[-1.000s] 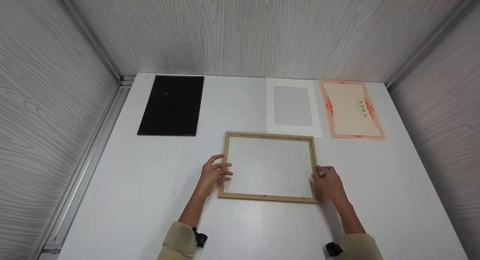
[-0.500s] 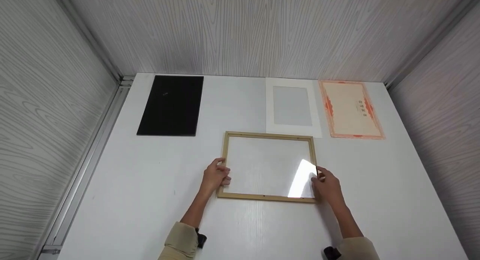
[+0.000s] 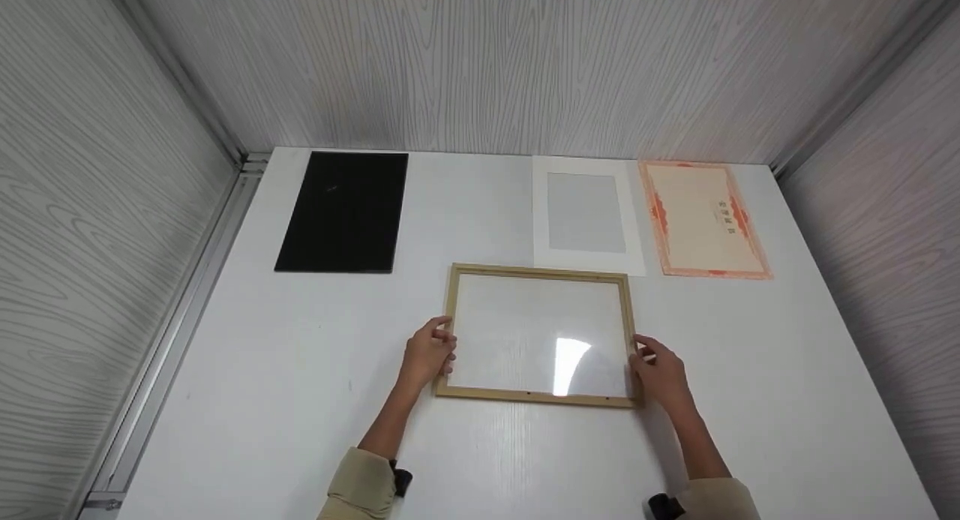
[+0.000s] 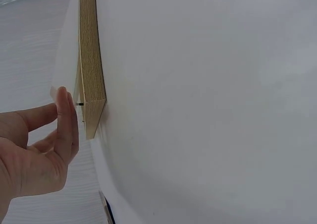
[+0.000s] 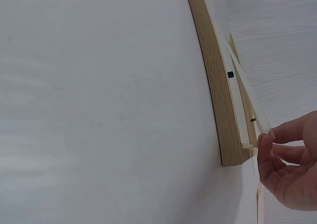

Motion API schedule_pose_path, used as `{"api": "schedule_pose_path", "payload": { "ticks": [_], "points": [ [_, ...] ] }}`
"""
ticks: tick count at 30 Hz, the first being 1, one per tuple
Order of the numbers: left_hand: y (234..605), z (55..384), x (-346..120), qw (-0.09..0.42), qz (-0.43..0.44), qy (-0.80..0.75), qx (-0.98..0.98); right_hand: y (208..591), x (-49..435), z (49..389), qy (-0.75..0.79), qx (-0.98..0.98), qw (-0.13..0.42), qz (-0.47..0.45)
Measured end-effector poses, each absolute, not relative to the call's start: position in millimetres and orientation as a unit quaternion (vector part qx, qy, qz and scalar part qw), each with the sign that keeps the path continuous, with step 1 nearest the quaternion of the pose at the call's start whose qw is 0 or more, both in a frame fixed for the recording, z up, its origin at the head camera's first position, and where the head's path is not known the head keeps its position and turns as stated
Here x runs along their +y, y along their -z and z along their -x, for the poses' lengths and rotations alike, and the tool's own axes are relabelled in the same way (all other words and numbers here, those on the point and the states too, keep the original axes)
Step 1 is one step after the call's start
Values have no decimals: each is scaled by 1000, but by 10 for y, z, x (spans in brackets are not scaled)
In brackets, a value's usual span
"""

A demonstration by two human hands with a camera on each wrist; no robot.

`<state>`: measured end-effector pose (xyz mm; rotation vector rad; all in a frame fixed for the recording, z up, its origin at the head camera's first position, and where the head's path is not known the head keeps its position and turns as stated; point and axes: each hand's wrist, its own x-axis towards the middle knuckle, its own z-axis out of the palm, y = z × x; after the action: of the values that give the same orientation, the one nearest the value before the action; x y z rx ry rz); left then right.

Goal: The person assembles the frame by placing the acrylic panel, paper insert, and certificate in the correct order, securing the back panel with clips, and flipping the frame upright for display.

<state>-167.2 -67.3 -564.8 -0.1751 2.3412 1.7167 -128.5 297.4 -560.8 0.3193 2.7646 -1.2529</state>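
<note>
A light wooden picture frame point(image 3: 495, 393) lies on the white table. Inside its opening sits a clear sheet point(image 3: 525, 332) with a bright reflection on it. At the right side, my right hand point(image 3: 660, 374) pinches the sheet's edge between thumb and finger. The right wrist view shows this clear sheet point(image 5: 251, 92) tilted, its near corner raised above the frame point(image 5: 217, 85). My left hand point(image 3: 426, 355) is at the frame's left side. In the left wrist view, its fingers point(image 4: 64, 130) extend beside the frame's corner; whether they touch the sheet is unclear.
A black backing board point(image 3: 341, 212) lies at the back left of the table point(image 3: 300, 400). Behind the frame is a white mat point(image 3: 540, 212) with a rectangular window. An orange-bordered certificate point(image 3: 697, 220) lies to its right. Wood-grain panels point(image 3: 480, 70) surround the table.
The reflection on the sheet has appeared, then shifted left and shrunk. My left fingers have drawn closer together and moved slightly left. My right hand has lowered slightly, still pinching the sheet.
</note>
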Motion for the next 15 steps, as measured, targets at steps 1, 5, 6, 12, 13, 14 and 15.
{"api": "schedule_pose_path", "payload": {
  "ticks": [1, 5, 6, 12, 13, 14, 15],
  "points": [
    [5649, 1668, -675, 116, 60, -582, 803, 5611, 2971, 1281, 410, 905, 44, -104],
    [5658, 1662, -676, 103, 45, -546, 830, 5630, 2967, 1263, 401, 910, 37, -94],
    [5662, 1663, -676, 98, 39, -534, 839, 5633, 2966, 1260, 399, 912, 34, -92],
    [5674, 1664, -684, 72, 24, -512, 856, 5637, 2952, 1257, 406, 908, 15, -98],
    [5672, 1663, -686, 69, 23, -515, 854, 5641, 2950, 1258, 408, 907, 13, -100],
    [5671, 1662, -688, 67, 20, -517, 853, 5643, 2947, 1258, 408, 907, 12, -100],
    [5672, 1662, -691, 65, 16, -517, 853, 5651, 2946, 1258, 407, 908, 11, -100]
  ]
}}
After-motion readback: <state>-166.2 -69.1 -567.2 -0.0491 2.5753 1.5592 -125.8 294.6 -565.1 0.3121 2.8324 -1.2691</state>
